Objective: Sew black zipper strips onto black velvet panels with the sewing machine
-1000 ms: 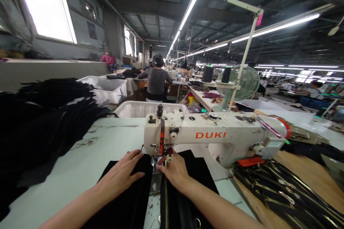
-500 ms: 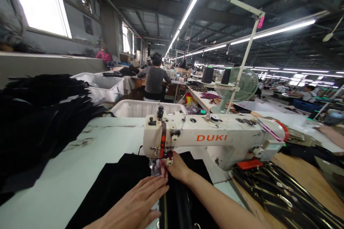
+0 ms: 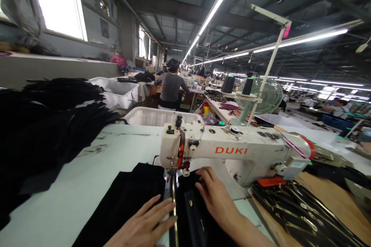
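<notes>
Under the DUKI sewing machine [image 3: 232,150], a gold-edged zipper [image 3: 174,216] runs from the presser foot [image 3: 169,175] straight back toward the person. Spread flat on black fabric [image 3: 136,193], the left hand [image 3: 142,220] lies left of the zipper and the right hand [image 3: 217,200] right of it, with white tabletop [image 3: 72,185] stretching farther left.

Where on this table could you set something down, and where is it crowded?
Bare white tabletop lies between the black cloth pile on the left, the black panel under the left hand, and the DUKI sewing machine. A narrower strip shows right of the right hand, before the gold-trimmed strips on the wooden board. Around the presser foot, hands and fabric crowd.
</notes>
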A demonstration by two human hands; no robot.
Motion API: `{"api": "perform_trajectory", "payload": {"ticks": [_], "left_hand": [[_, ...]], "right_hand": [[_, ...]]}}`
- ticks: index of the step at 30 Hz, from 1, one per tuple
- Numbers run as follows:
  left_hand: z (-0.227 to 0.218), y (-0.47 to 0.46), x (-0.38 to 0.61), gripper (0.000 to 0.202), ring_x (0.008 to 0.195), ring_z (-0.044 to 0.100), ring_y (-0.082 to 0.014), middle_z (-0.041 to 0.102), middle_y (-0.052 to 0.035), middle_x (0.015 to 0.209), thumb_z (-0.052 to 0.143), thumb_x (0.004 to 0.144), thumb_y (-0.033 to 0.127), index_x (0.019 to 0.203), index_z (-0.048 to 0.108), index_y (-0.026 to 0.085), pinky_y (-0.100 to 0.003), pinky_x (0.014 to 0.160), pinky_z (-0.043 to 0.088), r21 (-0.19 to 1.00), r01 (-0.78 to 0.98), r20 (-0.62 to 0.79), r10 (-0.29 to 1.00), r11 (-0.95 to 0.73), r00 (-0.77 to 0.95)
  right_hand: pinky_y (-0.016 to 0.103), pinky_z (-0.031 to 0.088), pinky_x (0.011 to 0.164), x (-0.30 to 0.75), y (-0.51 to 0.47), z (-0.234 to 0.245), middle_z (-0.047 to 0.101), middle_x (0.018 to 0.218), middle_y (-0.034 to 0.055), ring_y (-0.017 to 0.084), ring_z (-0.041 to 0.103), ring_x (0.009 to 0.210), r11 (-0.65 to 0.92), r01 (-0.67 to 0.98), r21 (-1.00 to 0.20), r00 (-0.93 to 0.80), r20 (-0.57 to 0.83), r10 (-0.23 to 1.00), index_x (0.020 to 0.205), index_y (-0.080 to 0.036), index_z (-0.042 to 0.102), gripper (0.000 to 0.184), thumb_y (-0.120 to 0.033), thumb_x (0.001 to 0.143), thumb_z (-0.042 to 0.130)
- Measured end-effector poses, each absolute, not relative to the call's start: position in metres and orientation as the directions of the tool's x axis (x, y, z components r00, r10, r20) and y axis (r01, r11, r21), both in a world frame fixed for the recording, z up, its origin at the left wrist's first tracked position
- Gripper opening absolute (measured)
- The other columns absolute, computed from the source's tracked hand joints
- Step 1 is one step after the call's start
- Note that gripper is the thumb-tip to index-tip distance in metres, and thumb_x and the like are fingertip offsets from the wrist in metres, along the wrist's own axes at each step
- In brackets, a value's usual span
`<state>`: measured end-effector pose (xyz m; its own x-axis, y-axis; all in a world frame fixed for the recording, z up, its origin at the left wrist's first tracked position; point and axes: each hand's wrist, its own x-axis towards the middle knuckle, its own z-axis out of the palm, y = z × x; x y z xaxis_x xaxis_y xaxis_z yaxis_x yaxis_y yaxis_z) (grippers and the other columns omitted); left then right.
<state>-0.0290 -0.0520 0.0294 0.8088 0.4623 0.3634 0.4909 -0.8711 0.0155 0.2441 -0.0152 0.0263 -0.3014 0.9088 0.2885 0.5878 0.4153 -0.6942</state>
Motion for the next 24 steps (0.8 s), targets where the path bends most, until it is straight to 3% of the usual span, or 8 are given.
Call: {"api": "perform_trajectory", "payload": {"ticks": [2,4,8,12,17,20,24], "left_hand": [[0.035,-0.043,-0.037,0.035,0.120,0.061,-0.0227,0.063,-0.0011,0.133,0.059,0.094,0.034,0.129,0.061,0.029,-0.034,0.107,0.045,0.116,0.613,0.372,0.606,-0.781,0.703],[0.036,-0.021,-0.044,0.031,0.118,0.062,-0.0245,0.066,-0.0026,0.128,0.052,0.096,0.034,0.122,0.065,0.027,-0.037,0.104,0.047,0.259,0.717,0.332,0.757,-0.647,0.563],[0.030,0.033,-0.053,0.044,0.125,0.053,-0.0325,0.060,-0.0131,0.134,0.057,0.086,0.031,0.127,0.061,0.017,-0.049,0.107,0.042,0.386,0.776,0.215,0.866,-0.499,0.451],[0.022,0.049,-0.059,0.041,0.111,0.060,-0.0338,0.068,-0.0081,0.114,0.066,0.076,0.031,0.116,0.068,0.024,-0.053,0.096,0.046,0.444,0.759,0.147,0.874,-0.477,0.463],[0.009,0.030,-0.066,0.029,0.099,0.065,-0.0301,0.072,-0.0056,0.101,0.059,0.083,0.035,0.106,0.071,0.024,-0.045,0.090,0.051,0.525,0.748,0.123,0.905,-0.407,0.407],[0.007,0.030,-0.065,0.033,0.096,0.067,-0.0281,0.071,-0.0064,0.102,0.053,0.090,0.041,0.109,0.069,0.020,-0.041,0.087,0.054,0.553,0.742,0.143,0.921,-0.379,0.363],[0.003,0.016,-0.053,0.041,0.122,0.052,-0.0358,0.060,-0.0116,0.129,0.060,0.087,0.037,0.125,0.061,0.020,-0.055,0.105,0.040,0.465,0.789,0.296,0.911,-0.401,0.289]], "right_hand": [[0.039,0.045,0.099,0.227,-0.026,0.022,0.056,0.124,0.0068,0.022,0.055,0.113,0.555,0.654,-0.515,-0.438,0.340,0.832,0.123,-0.026,0.055,0.029,-0.020,0.096,0.048],[0.039,0.044,0.101,0.216,-0.032,0.020,0.057,0.128,0.0018,0.023,0.052,0.117,0.652,0.655,-0.382,-0.578,0.301,0.758,0.127,-0.033,0.056,0.032,-0.022,0.097,0.053],[0.048,0.042,0.103,0.210,-0.027,0.017,0.058,0.129,0.0015,0.027,0.052,0.118,0.625,0.734,-0.266,-0.568,0.265,0.779,0.132,-0.035,0.053,0.037,-0.034,0.096,0.059],[0.048,0.042,0.103,0.212,-0.018,0.015,0.060,0.126,0.0048,0.027,0.053,0.116,0.595,0.762,-0.255,-0.526,0.291,0.799,0.133,-0.032,0.055,0.040,-0.037,0.094,0.060],[0.045,0.040,0.106,0.206,-0.017,0.013,0.056,0.131,0.0027,0.025,0.050,0.120,0.618,0.722,-0.311,-0.565,0.250,0.786,0.135,-0.034,0.053,0.039,-0.040,0.096,0.057],[0.045,0.039,0.107,0.199,-0.017,0.013,0.054,0.133,0.0027,0.025,0.048,0.121,0.639,0.697,-0.325,-0.592,0.242,0.769,0.134,-0.033,0.053,0.040,-0.041,0.095,0.058],[0.041,0.040,0.107,0.193,-0.016,0.014,0.055,0.132,0.0020,0.024,0.049,0.120,0.617,0.705,-0.350,-0.563,0.253,0.787,0.129,-0.030,0.056,0.038,-0.038,0.093,0.062]]}}
